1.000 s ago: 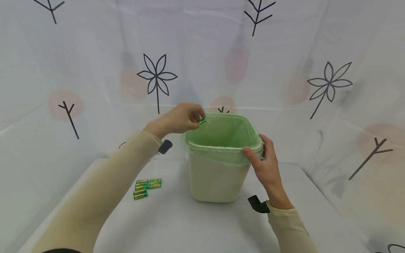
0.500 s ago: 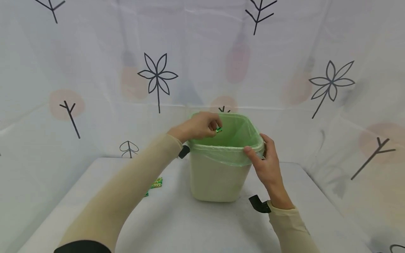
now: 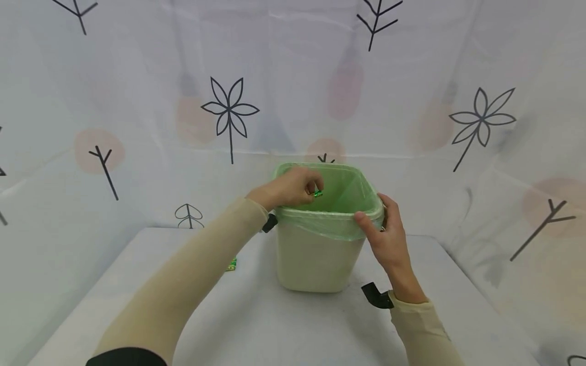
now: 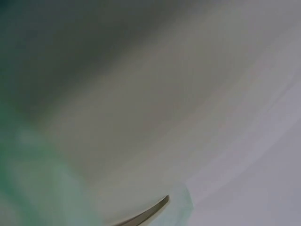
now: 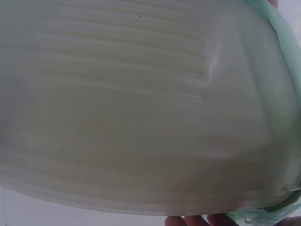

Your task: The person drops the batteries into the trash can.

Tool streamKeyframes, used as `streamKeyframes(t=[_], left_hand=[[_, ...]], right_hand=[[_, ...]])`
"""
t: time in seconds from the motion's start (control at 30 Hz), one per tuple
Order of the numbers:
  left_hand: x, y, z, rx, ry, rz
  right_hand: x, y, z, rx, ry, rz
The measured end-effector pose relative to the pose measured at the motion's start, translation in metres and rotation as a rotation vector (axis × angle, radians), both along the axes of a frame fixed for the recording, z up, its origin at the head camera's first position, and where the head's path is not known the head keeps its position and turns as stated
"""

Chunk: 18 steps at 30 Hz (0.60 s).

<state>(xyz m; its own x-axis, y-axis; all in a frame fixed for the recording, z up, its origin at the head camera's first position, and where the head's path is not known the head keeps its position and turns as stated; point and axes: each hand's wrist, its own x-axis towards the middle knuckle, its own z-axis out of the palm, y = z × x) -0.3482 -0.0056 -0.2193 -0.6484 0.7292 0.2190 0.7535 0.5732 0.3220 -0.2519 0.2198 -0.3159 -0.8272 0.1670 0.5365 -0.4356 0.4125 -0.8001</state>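
A pale trash bin [image 3: 316, 262] stands upright, its rim covered by a thin green plastic liner [image 3: 350, 190]. My left hand [image 3: 293, 188] pinches a small green and gold battery [image 3: 318, 193] over the bin's mouth, inside the rim line. On the bin's right side, my right hand [image 3: 386, 239] grips the rim, thumb on the front and fingers round the side. The right wrist view has fingertips [image 5: 190, 221] by the ribbed bin wall [image 5: 117, 122]. Only blurred bin wall [image 4: 155, 108] and liner fill the left wrist view; the left hand is out of it.
More green batteries [image 3: 231, 265] lie on the white table [image 3: 274, 330], mostly hidden behind the left forearm. A white cloth [image 3: 284, 76] with drawn plants hangs behind and at the sides of the table.
From the bin's left rim, my left hand has moved right and slightly down with the battery, over the opening. The left forearm now covers most table batteries. My right hand keeps its grip.
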Motion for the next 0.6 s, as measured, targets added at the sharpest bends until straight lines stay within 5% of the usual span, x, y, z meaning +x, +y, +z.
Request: streamKeyframes(t=[0.6], left_hand=[[0.0014, 0.0005, 0.0017, -0.035, 0.008, 0.010]], right_hand=[[0.0017, -0.0006, 0.0002, 0.000, 0.005, 0.003]])
